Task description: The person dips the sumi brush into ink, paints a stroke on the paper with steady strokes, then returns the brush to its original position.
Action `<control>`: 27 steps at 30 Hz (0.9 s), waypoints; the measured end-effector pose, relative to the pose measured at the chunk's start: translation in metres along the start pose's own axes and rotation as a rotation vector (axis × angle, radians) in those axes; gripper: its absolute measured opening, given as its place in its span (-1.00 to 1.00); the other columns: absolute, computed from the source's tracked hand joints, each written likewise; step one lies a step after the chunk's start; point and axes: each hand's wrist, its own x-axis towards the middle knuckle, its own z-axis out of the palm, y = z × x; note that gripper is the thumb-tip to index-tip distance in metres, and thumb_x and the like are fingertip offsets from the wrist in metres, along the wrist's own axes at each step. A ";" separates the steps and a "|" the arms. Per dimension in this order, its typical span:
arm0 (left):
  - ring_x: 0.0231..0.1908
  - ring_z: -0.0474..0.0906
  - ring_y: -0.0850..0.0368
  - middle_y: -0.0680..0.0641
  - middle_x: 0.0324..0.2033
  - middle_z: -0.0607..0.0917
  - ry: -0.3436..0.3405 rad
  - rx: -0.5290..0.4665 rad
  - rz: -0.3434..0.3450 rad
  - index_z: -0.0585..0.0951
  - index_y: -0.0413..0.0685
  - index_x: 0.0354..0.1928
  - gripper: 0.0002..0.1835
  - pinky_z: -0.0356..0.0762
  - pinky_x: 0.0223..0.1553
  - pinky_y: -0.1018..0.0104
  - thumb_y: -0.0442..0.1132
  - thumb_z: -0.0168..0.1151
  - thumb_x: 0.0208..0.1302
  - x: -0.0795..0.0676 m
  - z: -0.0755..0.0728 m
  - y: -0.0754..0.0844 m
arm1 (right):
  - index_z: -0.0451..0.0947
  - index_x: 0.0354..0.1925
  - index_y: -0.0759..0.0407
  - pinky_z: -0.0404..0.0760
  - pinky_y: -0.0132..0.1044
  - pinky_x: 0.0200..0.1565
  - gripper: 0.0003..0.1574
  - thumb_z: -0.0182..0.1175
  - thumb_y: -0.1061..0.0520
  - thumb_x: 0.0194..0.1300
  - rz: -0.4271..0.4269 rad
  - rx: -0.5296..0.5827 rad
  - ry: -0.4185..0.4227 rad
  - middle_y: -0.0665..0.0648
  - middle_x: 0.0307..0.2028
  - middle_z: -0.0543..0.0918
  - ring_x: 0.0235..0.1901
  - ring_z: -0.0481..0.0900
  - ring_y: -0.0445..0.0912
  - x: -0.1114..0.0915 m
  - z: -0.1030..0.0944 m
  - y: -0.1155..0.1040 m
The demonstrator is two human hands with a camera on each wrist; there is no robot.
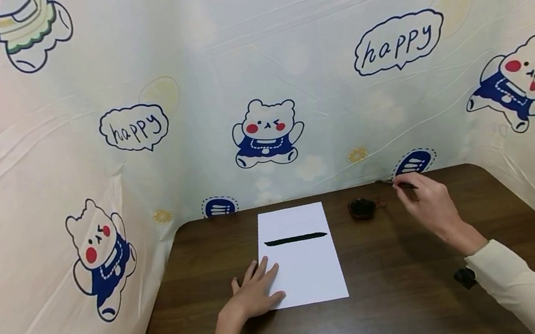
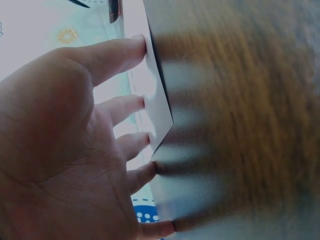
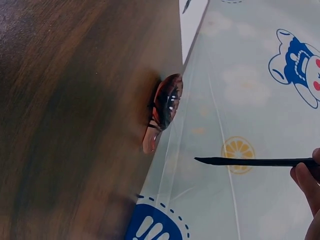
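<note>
A white sheet of paper [image 1: 308, 274] lies on the table, crossed by one thick black horizontal stroke [image 1: 296, 239]. My left hand [image 1: 252, 296] rests at its lower left with fingers spread. In the left wrist view the thumb and some fingertips touch the paper, while the outer fingers reach the wood. My right hand [image 1: 430, 204] pinches a thin dark brush [image 3: 250, 162] near the table's far edge. The brush's pointed black tip aims left, raised above the table. Left of that hand sits a small dark reddish-brown dish [image 1: 362, 208] with a short handle, black and glossy inside.
The dark brown wooden table [image 1: 405, 308] ends at the back against a pale printed curtain [image 1: 319, 94], which also hangs along both sides. Dark devices [image 1: 465, 277] are strapped at both wrists, by the white sleeves [image 1: 522, 284].
</note>
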 end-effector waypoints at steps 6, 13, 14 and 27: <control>0.70 -0.13 -0.30 -0.11 0.73 0.02 0.001 -0.001 -0.005 0.25 0.18 0.68 -0.17 -0.20 0.41 -0.76 0.24 0.22 0.49 -0.001 0.000 0.000 | 0.71 -0.11 0.32 0.72 0.03 -0.27 -0.63 0.50 0.49 0.09 -0.025 0.007 -0.032 0.27 -0.19 0.80 -0.26 0.80 0.10 -0.002 0.000 0.000; 0.70 -0.14 -0.33 -0.13 0.73 0.02 0.002 -0.017 0.004 0.24 0.16 0.68 -0.17 -0.24 0.41 -0.77 0.23 0.22 0.50 0.002 0.002 -0.003 | 0.70 -0.05 0.33 0.74 0.06 -0.19 -0.70 0.19 0.10 0.60 -0.106 0.007 -0.081 0.29 -0.13 0.78 -0.16 0.78 0.14 -0.006 0.000 0.001; 0.69 -0.14 -0.34 -0.14 0.73 0.02 0.004 -0.023 0.008 0.24 0.15 0.68 -0.17 -0.25 0.40 -0.77 0.22 0.22 0.50 0.002 0.002 -0.004 | 0.70 -0.05 0.33 0.74 0.07 -0.19 -0.59 0.09 0.02 0.66 -0.120 0.008 -0.078 0.29 -0.14 0.78 -0.16 0.78 0.14 -0.007 0.001 0.000; 0.70 -0.17 -0.33 -0.14 0.73 0.00 -0.006 -0.039 0.015 0.23 0.15 0.68 -0.18 -0.28 0.40 -0.77 0.22 0.20 0.51 -0.001 -0.001 -0.003 | 0.72 -0.08 0.32 0.78 0.03 -0.23 -0.40 -0.14 -0.04 0.73 -0.290 -0.050 -0.097 0.30 -0.10 0.77 -0.13 0.77 0.15 -0.014 0.005 -0.003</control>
